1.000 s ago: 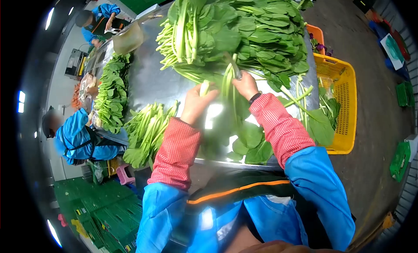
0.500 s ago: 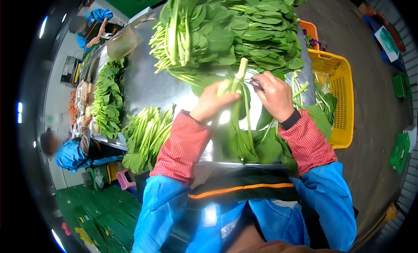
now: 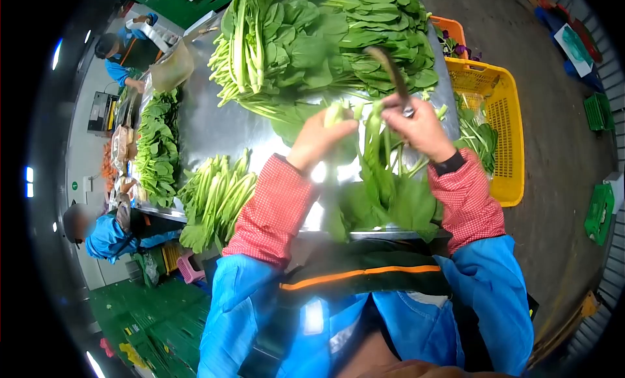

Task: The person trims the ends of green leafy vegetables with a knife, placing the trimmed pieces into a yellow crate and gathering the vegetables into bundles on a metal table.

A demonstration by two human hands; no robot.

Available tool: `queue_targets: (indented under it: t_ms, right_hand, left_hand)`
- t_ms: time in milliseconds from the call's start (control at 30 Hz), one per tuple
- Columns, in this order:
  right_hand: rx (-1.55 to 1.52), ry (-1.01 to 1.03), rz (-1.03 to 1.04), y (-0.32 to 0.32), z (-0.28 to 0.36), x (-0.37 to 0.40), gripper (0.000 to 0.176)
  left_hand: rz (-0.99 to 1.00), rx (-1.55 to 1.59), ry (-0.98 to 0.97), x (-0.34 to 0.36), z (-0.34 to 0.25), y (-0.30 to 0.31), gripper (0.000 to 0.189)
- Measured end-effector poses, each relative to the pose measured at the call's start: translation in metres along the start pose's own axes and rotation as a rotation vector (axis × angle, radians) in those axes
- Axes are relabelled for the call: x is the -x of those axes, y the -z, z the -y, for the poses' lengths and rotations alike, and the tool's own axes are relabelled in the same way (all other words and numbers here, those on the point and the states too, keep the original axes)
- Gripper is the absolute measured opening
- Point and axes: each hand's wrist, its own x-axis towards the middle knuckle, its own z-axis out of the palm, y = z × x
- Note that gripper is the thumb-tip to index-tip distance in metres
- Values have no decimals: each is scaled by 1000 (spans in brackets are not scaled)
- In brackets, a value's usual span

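My left hand [image 3: 323,137] is closed around pale stalk ends of leafy greens, held over the metal table. My right hand [image 3: 420,127] grips a knife [image 3: 392,71], its dark curved blade pointing up and away from me. Right at my right fingertips is the top of a green stalk [image 3: 374,127], whose broad leaves [image 3: 390,199] hang down toward the table's near edge. Beyond my hands lies a big pile of leafy greens [image 3: 312,43], stems to the left. Left of my left forearm rests a smaller bunch [image 3: 218,196].
A yellow crate [image 3: 510,131] holding loose leaves stands right of the table [image 3: 202,121], with an orange crate [image 3: 450,30] behind it. Another row of greens [image 3: 158,150] lines the left side. Two people in blue [image 3: 114,235] work on that side.
My right hand has turned, so the knife blade now points upward in plain sight. The stalk that stood upright between my hands is now lower, its leaves spread near the table's front edge.
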Motion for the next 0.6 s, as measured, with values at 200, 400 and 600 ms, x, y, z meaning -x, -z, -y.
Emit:
queue_targets:
  t_ms: [200,400,600]
  right_hand:
    - [167,166,-104,8,8,-5,31]
    - [520,407,84,-25,26,-6,37]
    - [733,397,229,-22,27,3,30]
  left_hand:
    - [-184,-299,-448,9,-7,2,66]
    - [76,-104,-465,23,-30,-13,67]
    - [15,-493,-351,43,-17,2,53]
